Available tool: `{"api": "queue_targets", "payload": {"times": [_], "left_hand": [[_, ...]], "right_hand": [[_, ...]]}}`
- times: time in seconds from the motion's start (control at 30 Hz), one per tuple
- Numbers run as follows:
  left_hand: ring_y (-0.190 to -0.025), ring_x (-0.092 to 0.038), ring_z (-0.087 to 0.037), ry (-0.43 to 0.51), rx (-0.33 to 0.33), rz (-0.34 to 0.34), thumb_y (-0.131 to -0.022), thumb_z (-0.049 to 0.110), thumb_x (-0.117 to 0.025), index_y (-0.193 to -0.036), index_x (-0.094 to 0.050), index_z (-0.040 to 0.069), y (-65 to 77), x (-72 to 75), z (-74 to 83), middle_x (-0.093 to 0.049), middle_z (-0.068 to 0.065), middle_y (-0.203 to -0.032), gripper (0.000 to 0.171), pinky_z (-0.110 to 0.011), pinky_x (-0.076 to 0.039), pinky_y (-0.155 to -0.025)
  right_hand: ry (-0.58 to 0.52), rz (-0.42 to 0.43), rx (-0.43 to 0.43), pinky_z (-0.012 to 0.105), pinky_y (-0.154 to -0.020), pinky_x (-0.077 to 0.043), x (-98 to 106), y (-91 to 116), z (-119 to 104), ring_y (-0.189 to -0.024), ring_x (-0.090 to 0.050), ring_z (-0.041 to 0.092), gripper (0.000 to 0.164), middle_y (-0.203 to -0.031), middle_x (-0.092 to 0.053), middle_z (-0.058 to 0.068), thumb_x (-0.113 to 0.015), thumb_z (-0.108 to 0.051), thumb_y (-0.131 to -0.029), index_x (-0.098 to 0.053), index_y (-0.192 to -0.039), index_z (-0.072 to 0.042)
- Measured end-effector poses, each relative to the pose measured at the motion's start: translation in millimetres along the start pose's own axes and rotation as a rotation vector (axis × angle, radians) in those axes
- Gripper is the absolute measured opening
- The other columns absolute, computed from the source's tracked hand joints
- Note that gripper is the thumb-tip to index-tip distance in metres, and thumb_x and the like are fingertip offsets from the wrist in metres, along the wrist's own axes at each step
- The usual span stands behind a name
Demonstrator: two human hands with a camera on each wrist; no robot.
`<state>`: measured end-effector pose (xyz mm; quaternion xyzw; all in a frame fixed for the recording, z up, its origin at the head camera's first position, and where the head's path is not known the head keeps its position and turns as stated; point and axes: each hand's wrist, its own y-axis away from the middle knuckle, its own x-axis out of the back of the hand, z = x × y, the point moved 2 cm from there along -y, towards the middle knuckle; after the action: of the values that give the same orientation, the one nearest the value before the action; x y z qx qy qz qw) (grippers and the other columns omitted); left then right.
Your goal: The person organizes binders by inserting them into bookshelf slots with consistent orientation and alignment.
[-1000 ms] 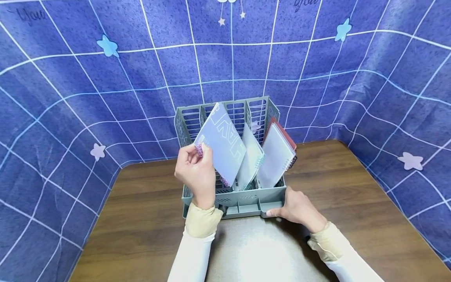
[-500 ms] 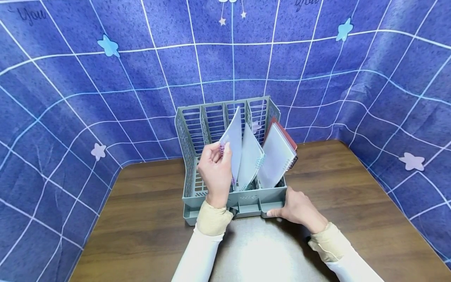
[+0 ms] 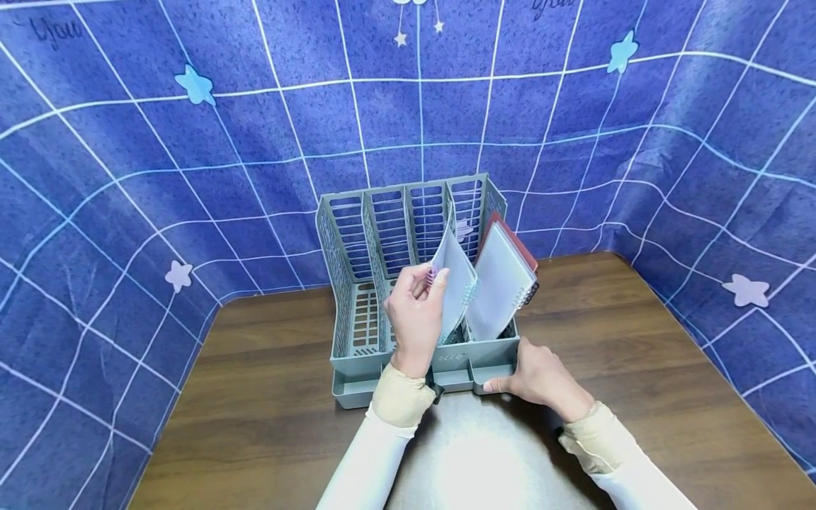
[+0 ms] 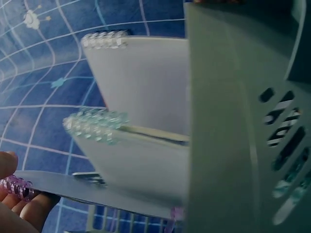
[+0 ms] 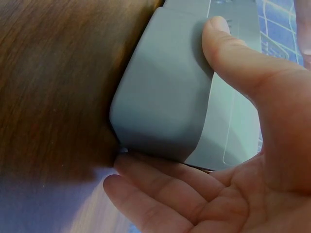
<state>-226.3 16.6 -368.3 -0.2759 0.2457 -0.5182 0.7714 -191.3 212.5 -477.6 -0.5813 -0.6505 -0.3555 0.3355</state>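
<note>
My left hand (image 3: 416,319) pinches a thin spiral notebook (image 4: 107,194) by its purple coil, near the upper corner. In the head view this notebook is nearly edge-on, low in a slot of the grey file organizer (image 3: 363,365). Just right of it leans a notebook with a teal coil (image 3: 455,294). My right hand (image 3: 542,375) grips the organizer's front right corner, thumb on the front tray and fingers around its side; the right wrist view shows the thumb (image 5: 233,53) against the tray. The left hand hides part of the middle slots.
A clear-coil notebook (image 3: 500,283) and a dark-red one (image 3: 521,248) stand in the rightmost slot. Small trays (image 3: 451,380) run along the organizer's front. The wooden table (image 3: 255,382) carries it, with a blue patterned cloth (image 3: 268,120) behind and on both sides.
My left hand has moved right with the purple-coil notebook, which turned from showing its broad cover to nearly edge-on beside the teal-coil one. The right hand has stayed on the organizer's corner.
</note>
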Motion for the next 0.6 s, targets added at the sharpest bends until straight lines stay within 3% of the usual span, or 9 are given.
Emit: {"api": "queue_targets", "payload": {"times": [0.13,0.27,0.43,0.6], "left_hand": [[-0.095,-0.070,-0.026,0.001,0.032,-0.045,-0.084,0.003,-0.075,-0.099,-0.066,-0.007,4.8,-5.5,-7.5,-0.072,-0.022,-0.100,0.020,-0.037,-0.056,-0.079],[-0.095,-0.071,-0.028,-0.004,0.054,-0.087,-0.083,0.005,-0.076,-0.101,-0.067,-0.007,9.0,-8.2,-26.0,-0.072,-0.021,-0.102,0.023,-0.040,-0.056,-0.079],[-0.095,-0.070,-0.018,-0.004,0.089,-0.161,-0.082,0.018,-0.079,-0.105,-0.073,0.003,11.1,-6.1,-50.8,-0.073,-0.009,-0.106,0.028,-0.031,-0.056,-0.081],[-0.092,-0.070,-0.011,-0.039,0.101,-0.245,-0.083,0.028,-0.078,-0.111,-0.075,0.010,11.0,-2.7,-57.5,-0.074,-0.002,-0.103,0.033,-0.026,-0.055,-0.080]], "right_hand": [[0.004,0.007,0.000,0.047,-0.069,-0.051,0,0,0,-0.078,-0.061,0.027,0.100,-0.084,-0.064,0.012,-0.081,-0.073,-0.053,-0.053,-0.112,0.003],[0.006,0.001,-0.005,0.046,-0.069,-0.051,-1,0,0,-0.077,-0.061,0.027,0.101,-0.085,-0.064,0.013,-0.081,-0.073,-0.052,-0.053,-0.112,0.004],[0.009,-0.003,-0.004,0.047,-0.069,-0.051,-2,0,0,-0.078,-0.062,0.028,0.102,-0.085,-0.064,0.014,-0.080,-0.074,-0.052,-0.053,-0.112,0.004],[0.015,0.001,-0.010,0.047,-0.068,-0.051,-1,-1,1,-0.078,-0.062,0.029,0.103,-0.084,-0.064,0.014,-0.080,-0.075,-0.052,-0.053,-0.112,0.005]]}}
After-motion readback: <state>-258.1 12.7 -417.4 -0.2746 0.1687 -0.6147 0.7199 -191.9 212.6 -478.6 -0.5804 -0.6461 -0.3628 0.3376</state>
